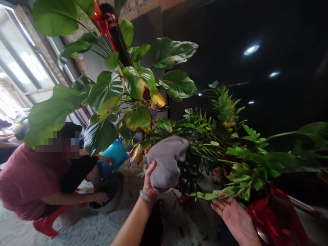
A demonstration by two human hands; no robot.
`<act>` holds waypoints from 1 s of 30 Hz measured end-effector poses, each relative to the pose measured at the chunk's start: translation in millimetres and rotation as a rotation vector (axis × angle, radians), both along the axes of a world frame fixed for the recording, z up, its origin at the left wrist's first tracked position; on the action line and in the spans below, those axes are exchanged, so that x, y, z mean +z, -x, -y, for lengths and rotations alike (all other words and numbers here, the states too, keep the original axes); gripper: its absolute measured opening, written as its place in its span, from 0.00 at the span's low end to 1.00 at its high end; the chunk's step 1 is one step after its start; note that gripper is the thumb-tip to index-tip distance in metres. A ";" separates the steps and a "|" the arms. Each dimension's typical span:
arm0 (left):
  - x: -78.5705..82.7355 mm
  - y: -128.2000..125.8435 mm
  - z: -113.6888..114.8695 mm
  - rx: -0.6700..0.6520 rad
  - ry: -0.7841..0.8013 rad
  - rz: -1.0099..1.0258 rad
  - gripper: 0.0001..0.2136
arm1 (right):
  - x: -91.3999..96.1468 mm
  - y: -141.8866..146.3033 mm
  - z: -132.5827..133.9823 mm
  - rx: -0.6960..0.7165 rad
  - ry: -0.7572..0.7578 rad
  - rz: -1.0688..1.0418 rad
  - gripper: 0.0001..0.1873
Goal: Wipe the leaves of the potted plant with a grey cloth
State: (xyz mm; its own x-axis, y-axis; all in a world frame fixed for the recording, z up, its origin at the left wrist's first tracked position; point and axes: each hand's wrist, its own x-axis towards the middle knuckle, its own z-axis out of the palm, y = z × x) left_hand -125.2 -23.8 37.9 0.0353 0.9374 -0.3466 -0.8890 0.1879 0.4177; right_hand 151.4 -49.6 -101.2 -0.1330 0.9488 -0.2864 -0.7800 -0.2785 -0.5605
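A bunched grey cloth point(165, 164) is gripped in my left hand point(149, 184), which is raised in front of the plants and wears a pale bangle. My right hand point(233, 213) lies palm up with its fingers stretched out, under a low leafy stem point(212, 195) of the small-leaved plant point(202, 128). The stem touches or nearly touches my fingers; I cannot tell which. Behind the cloth, a tall plant with broad leaves point(105, 90) has several yellowed, browned leaf edges.
At the left a person in a red shirt point(17, 181) crouches, with one hand over a dark round tub point(116, 194) and the other near a blue container point(115, 157). Red fabric point(279, 218) lies at lower right. A dark glossy panel point(230, 41) stands behind the plants.
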 end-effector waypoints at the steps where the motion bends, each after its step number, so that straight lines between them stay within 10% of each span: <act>1: 8.4 2.5 -10.0 0.074 -0.056 -0.012 0.08 | 1.7 1.3 0.1 0.000 0.005 -0.003 0.20; 4: 10.0 -6.7 -26.3 0.141 -0.012 -0.078 0.10 | 1.7 5.4 0.1 -0.009 0.016 -0.025 0.20; 10: -36.6 -50.8 15.1 -0.279 0.377 -0.118 0.16 | -13.3 4.5 -0.2 -0.040 0.016 -0.057 0.18; 18: 37.6 -50.2 -13.5 -0.139 0.009 0.041 0.06 | 2.8 3.6 0.6 -0.001 -0.016 -0.044 0.18; 26: -14.2 -77.7 -23.3 -0.392 0.271 -0.178 0.13 | 8.5 8.0 1.8 -0.011 0.019 -0.110 0.23; 30: 6.1 -81.0 -18.0 -0.459 0.117 -0.103 0.12 | 5.6 4.4 0.4 0.020 -0.023 -0.100 0.20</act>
State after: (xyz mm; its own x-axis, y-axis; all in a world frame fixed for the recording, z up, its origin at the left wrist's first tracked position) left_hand -44.2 -5.8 44.0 0.3961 0.7874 -0.4723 -0.6585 0.6021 0.4516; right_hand 147.0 -50.1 -95.6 -0.1788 0.9519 -0.2488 -0.8269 -0.2825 -0.4863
